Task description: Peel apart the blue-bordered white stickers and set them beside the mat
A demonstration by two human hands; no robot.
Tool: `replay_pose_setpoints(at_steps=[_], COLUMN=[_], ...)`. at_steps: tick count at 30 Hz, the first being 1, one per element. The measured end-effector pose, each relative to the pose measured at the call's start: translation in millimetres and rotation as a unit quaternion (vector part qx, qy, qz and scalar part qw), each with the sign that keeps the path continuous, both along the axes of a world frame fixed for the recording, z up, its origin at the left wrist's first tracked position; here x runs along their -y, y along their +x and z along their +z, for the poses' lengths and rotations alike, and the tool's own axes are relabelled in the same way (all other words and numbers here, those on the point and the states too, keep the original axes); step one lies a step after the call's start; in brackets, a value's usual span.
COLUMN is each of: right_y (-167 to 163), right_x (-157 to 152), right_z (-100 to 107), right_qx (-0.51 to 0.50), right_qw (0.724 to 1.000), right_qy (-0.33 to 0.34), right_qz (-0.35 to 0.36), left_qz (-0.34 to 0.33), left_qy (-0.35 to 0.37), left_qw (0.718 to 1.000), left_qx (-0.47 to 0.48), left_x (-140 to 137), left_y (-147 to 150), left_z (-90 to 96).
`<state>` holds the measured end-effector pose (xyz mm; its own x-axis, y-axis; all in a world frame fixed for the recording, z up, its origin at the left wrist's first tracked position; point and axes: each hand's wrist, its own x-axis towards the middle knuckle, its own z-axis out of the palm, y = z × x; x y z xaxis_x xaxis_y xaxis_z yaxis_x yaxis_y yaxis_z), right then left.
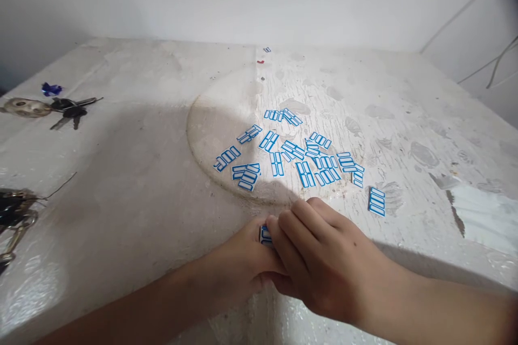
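My left hand (256, 254) and my right hand (326, 259) are pressed together near the front of the table. A small white piece with blue outlined bars (264, 235) peeks out between them, gripped by my left hand. Curled right fingers cover the rest of it, so I cannot tell whether more pieces are inside. Just beyond my hands lie several similar flat pieces (306, 173), loosely scattered and partly overlapping. One separate piece (377, 201) rests farther right, and a tiny blue-marked bit (267, 50) is near the back edge.
A bunch of keys (73, 110) with a pale fob lies at the left, beside a crumpled blue wrapper (51, 89). More dark keys (16, 210) sit at the left edge. A torn pale patch (485, 218) marks the right side of the plastic-covered table (133, 172).
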<state>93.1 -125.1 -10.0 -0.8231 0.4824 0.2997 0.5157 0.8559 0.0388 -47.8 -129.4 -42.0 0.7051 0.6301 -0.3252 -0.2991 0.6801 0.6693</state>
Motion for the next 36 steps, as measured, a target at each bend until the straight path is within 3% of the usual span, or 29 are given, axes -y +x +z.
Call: replay_pose_setpoints(at_steps=[3, 6, 9, 13, 24, 29, 36], right_y=[0, 0, 4, 8, 19, 28, 29], right_x=[-1, -2, -4, -7, -15, -39, -45], right_z=[1, 9, 18, 24, 27, 35, 38], right_qx=[-0.011, -0.033, -0.082, -0.128, -0.164, -0.227, -0.260], right_qw=[0.999, 0.987, 0.952, 0.910, 0.840, 0.787, 0.763], right_qy=[-0.038, -0.159, -0.288, -0.390, -0.508, -0.564, -0.587], right_qz=[-0.006, -0.022, -0.054, -0.057, -0.098, -0.107, -0.069], left_qz=[0.041, 0.058, 0.063, 0.060, 0.004, 0.043, 0.062], left_qy=[-0.061, -0.088, -0.090, -0.088, -0.049, 0.001, 0.027], left_qw=[0.997, 0.994, 0.994, 0.994, 0.998, 0.998, 0.997], left_qx=[-0.005, -0.023, -0.025, -0.015, -0.029, 0.040, 0.035], left_x=[1, 2, 3, 4, 1, -12, -16], left_y=[1, 3, 4, 3, 0, -10, -10], left_z=[1.6, 5.6, 6.2, 2.3, 10.8, 18.9, 17.7])
